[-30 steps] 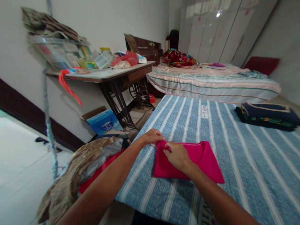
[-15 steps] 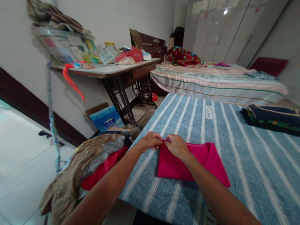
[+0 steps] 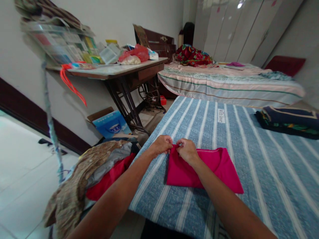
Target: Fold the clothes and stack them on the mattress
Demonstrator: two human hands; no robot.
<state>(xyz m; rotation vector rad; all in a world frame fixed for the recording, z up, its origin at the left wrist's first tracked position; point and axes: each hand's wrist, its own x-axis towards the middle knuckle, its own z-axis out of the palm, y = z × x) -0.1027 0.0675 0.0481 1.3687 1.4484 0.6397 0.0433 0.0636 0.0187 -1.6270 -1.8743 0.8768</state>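
A bright pink garment (image 3: 184, 172), folded into a flat shape, lies on the blue and white striped bed cover (image 3: 199, 131). My left hand (image 3: 162, 145) pinches its far left corner between thumb and fingers. Just to the right, my right hand (image 3: 187, 151) is closed on the same far edge, with its fingertips close to those of the left. My right forearm crosses over the garment and hides part of its middle. A neckline-like curve shows toward the garment's right side.
Folded dark clothes (image 3: 289, 121) are stacked at the right of the bed. A heap of clothes (image 3: 99, 176) sits at the bed's left side. Beyond stand a sewing-machine table (image 3: 107, 71) with a plastic box (image 3: 62, 44) and bags, and a second bed (image 3: 224, 81).
The view has shifted slightly. Both hands stay at the garment's far left corner; the small raised bit of edge between them now lies flatter.
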